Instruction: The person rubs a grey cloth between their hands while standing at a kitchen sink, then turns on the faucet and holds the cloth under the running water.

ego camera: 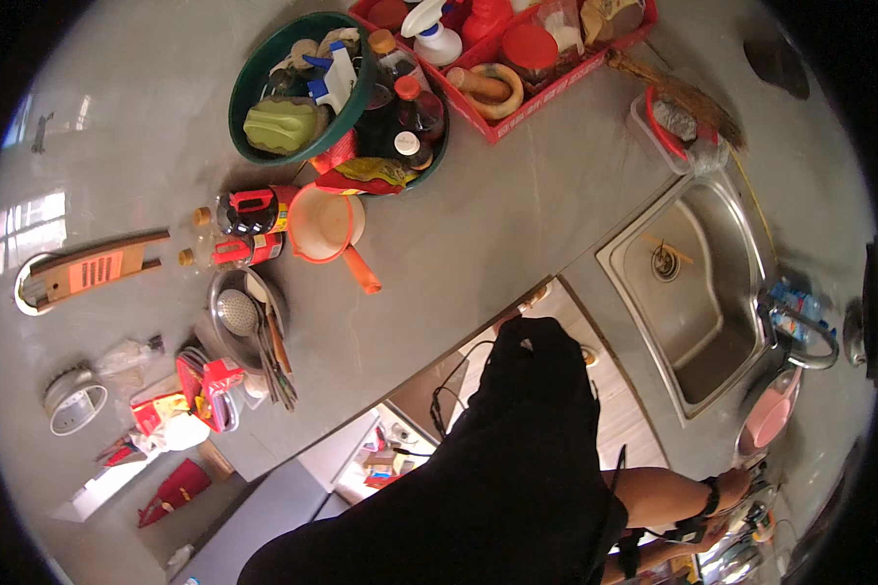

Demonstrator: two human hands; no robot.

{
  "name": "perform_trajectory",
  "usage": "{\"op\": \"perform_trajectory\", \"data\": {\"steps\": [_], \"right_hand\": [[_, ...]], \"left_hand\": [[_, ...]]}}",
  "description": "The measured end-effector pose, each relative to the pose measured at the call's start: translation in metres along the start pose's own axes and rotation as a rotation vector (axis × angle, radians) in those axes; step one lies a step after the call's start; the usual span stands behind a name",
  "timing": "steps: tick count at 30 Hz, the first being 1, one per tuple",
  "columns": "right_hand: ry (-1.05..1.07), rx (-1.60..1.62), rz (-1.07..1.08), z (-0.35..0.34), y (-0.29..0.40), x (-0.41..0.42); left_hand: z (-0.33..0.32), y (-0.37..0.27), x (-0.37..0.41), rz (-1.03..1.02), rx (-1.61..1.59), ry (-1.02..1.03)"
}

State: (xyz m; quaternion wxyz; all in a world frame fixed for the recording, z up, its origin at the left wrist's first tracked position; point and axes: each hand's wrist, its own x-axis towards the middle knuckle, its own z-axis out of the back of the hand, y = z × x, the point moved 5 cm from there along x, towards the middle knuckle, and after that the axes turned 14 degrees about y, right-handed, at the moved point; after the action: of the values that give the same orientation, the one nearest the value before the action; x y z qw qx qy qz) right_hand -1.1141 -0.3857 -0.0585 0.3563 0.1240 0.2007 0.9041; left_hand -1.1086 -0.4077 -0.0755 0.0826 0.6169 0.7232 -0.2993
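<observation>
Both of my hands reach over the cluttered counter at the lower right edge. My left hand (pixel 734 485), with a dark band at its wrist, is the upper one and is beside shiny metalware (pixel 759 504). Just below it, my right hand (pixel 711 535) also lies against the metalware. The fingers of both are small and partly hidden, so I cannot tell what either one grips. Above my left hand sits a pink plastic scoop (pixel 770 418) in a bowl-like vessel. A black garment (pixel 527 468) covers my body and fills the lower middle of the view.
A steel sink (pixel 691 292) with a curved faucet (pixel 812 355) is set into the grey counter (pixel 475 234). Farther left stand an orange-handled dipper (pixel 322 223), a metal bowl of utensils (pixel 245 314) and a green basin (pixel 241 95). A red crate (pixel 516 131) holds a mortar (pixel 508 110).
</observation>
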Motion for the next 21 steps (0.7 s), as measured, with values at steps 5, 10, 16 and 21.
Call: {"op": "perform_trajectory", "data": {"steps": [5, 10, 16, 21], "right_hand": [[-0.001, -0.031, 0.022, 0.023, 0.0, -0.016], [-0.045, -0.12, 0.166, 0.037, 0.008, -0.049], [0.021, 0.171, 0.054, -0.028, 0.065, -0.055], [0.17, 0.221, 0.038, -0.064, 0.097, -0.06]], "left_hand": [[-0.026, -0.011, 0.022, -0.058, 0.073, 0.018], [0.016, -0.046, 0.036, -0.306, -0.298, 0.31], [0.117, -0.074, -0.05, -0.276, -0.259, 0.227], [0.163, -0.071, -0.047, -0.355, -0.366, 0.192]]}}
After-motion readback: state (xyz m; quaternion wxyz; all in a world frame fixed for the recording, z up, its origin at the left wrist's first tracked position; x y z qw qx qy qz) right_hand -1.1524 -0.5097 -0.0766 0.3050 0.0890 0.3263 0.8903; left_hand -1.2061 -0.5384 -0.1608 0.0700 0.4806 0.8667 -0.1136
